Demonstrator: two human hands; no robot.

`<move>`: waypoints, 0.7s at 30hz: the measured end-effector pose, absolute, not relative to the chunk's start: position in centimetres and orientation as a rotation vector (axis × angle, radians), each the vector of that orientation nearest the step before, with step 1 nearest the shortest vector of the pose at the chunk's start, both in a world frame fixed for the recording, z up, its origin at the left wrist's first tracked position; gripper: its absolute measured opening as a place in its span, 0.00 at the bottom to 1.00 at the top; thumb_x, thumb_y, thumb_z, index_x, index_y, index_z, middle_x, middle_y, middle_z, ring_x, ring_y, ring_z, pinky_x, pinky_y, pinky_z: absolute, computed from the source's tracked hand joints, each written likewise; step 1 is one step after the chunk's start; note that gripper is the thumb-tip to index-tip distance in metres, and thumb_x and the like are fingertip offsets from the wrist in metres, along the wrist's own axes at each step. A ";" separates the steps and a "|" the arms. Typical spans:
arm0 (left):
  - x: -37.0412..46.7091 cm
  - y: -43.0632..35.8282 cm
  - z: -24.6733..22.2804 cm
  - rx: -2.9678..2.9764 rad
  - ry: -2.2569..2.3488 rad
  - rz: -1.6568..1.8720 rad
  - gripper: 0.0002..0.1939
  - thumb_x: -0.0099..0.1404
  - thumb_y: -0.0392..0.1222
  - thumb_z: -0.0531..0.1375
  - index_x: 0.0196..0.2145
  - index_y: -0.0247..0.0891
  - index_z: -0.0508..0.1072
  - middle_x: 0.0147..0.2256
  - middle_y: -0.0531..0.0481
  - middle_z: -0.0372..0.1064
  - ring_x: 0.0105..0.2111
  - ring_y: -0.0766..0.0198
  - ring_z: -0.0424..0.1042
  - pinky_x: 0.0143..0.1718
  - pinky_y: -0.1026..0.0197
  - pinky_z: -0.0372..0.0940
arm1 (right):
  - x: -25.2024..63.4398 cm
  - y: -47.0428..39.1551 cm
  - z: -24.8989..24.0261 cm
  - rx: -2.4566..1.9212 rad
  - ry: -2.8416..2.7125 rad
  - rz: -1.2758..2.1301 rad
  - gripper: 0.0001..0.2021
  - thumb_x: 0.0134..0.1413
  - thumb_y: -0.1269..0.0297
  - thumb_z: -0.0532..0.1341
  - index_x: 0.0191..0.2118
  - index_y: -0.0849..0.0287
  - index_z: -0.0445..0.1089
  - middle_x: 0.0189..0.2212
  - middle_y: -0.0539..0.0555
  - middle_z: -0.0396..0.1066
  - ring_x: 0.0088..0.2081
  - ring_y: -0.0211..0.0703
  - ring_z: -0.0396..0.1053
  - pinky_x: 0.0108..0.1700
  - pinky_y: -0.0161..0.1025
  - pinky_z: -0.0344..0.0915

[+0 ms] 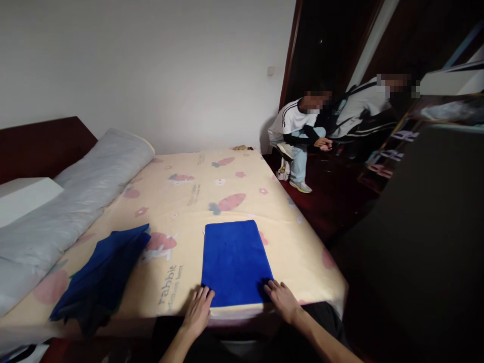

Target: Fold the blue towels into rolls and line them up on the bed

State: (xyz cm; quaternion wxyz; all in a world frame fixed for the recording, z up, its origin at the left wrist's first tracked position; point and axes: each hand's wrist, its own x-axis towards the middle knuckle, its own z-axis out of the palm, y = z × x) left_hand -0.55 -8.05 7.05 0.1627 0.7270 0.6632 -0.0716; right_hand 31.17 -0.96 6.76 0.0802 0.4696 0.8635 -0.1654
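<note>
A blue cloth (236, 262) lies flat and smooth as a rectangle on the bed, near its front edge. A small white tag shows at its upper left side. My left hand (200, 305) is at the cloth's near left corner, fingers bent closely over it. At the near right corner, my right hand (282, 297) has its fingers curled on the edge. Both thumbs are mostly hidden. Farther left, a crumpled heap of darker blue cloth (108, 267) hangs partly over the bed's front edge, untouched by either hand.
The bed (189, 201) has a cream sheet with carrot and rabbit prints. A rolled grey quilt (86, 171) and a white box (28, 196) lie at the left. Two people (298, 121) sit beyond the right side. A dark panel (423, 242) and a shelf rack (401, 136) stand right.
</note>
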 end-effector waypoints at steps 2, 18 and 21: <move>-0.8 -8.0 7.4 2.085 1.880 -0.168 0.27 0.57 0.28 0.50 0.52 0.48 0.65 0.55 0.49 0.64 0.59 0.57 0.59 0.61 0.52 0.49 | 31.4 -0.8 7.0 1.407 2.574 -0.519 0.23 0.47 0.74 0.55 0.52 0.59 0.68 0.50 0.64 0.69 0.52 0.55 0.65 0.51 0.48 0.59; -4.2 -5.5 10.5 1.893 1.926 0.031 0.11 0.60 0.30 0.54 0.34 0.42 0.73 0.36 0.54 0.74 0.38 0.67 0.71 0.41 0.66 0.58 | 33.1 1.3 8.2 1.697 2.491 -0.775 0.12 0.46 0.74 0.55 0.37 0.58 0.72 0.36 0.55 0.76 0.38 0.46 0.72 0.38 0.36 0.58; -4.2 -5.5 10.2 1.849 1.976 -0.004 0.09 0.62 0.33 0.54 0.32 0.41 0.74 0.33 0.53 0.75 0.35 0.67 0.72 0.37 0.66 0.57 | 33.3 1.6 7.9 1.750 2.464 -0.801 0.12 0.49 0.74 0.55 0.37 0.58 0.72 0.35 0.55 0.77 0.37 0.45 0.73 0.36 0.35 0.58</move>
